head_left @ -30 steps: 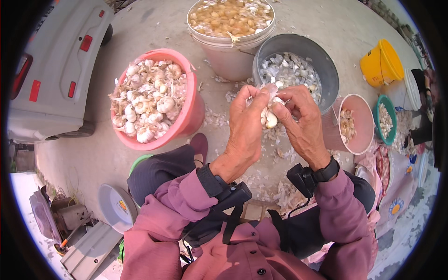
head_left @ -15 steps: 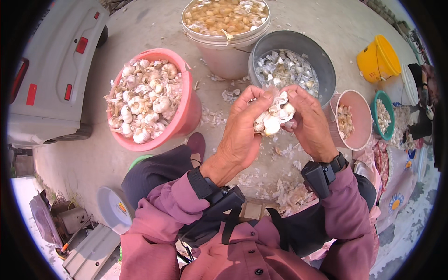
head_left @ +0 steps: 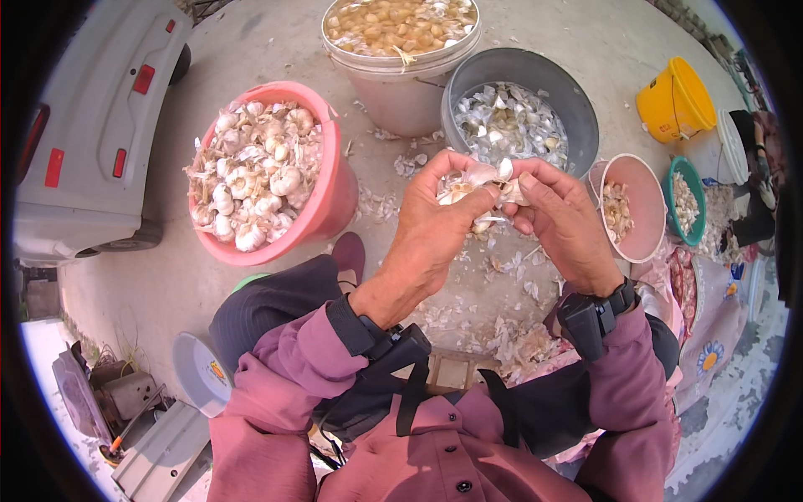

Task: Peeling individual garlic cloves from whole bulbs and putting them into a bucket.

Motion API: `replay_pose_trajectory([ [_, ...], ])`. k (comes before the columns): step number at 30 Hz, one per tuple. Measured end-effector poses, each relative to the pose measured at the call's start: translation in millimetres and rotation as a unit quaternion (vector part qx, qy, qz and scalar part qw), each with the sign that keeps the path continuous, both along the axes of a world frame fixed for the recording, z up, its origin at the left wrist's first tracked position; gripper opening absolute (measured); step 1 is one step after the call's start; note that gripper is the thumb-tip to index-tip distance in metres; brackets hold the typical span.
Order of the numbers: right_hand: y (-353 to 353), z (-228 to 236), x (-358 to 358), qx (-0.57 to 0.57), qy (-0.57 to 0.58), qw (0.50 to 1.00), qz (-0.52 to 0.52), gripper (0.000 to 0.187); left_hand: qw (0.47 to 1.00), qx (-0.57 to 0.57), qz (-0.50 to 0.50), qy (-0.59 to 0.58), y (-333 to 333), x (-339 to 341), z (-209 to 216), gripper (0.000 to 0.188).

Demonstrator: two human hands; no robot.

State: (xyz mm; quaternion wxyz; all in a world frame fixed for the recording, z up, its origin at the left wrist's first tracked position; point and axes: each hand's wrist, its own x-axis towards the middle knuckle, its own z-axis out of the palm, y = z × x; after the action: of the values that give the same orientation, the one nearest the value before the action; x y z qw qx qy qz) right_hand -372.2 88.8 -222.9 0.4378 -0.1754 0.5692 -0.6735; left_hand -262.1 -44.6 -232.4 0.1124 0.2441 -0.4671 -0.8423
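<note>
My left hand (head_left: 431, 230) is closed around a partly broken garlic bulb (head_left: 480, 174), its papery skin and loose cloves showing between thumb and fingers. Pinched in my right hand (head_left: 573, 226) is a garlic clove (head_left: 514, 193), right against the bulb. Both hands meet in front of a dark grey tub (head_left: 589, 105), where pale skins and some cloves float in water. To the left stands a pink tub (head_left: 333, 180) heaped with whole garlic bulbs.
A white bucket (head_left: 389, 105) of soaking cloves stands at the back. On the right are a pale pink bucket (head_left: 648, 201) and a green bowl (head_left: 674, 192), both holding garlic, and a yellow bucket (head_left: 667, 105). Skins litter the floor (head_left: 435, 326). A vehicle (head_left: 92, 151) is at left.
The garlic between my hands has come apart further, with one clove now in my right fingers. Both hands have turned slightly, and the view has shifted a little.
</note>
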Motion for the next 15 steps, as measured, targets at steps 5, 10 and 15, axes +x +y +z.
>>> replay_pose_trajectory([
  [5,11.0,-6.9,-7.5,-0.061,-0.047,0.997,-0.001,0.03,1.0,0.011,0.013,-0.008,1.9,-1.0,3.4,0.019],
  [10,15.3,-1.6,-5.8,-0.081,-0.126,0.988,-0.02,0.031,1.0,-0.007,0.003,0.003,1.2,-0.3,0.3,0.017],
  [15,29.6,-3.4,-21.2,-0.076,-0.114,0.988,-0.077,0.026,0.999,0.039,-0.017,0.013,0.4,3.0,6.3,0.017],
])
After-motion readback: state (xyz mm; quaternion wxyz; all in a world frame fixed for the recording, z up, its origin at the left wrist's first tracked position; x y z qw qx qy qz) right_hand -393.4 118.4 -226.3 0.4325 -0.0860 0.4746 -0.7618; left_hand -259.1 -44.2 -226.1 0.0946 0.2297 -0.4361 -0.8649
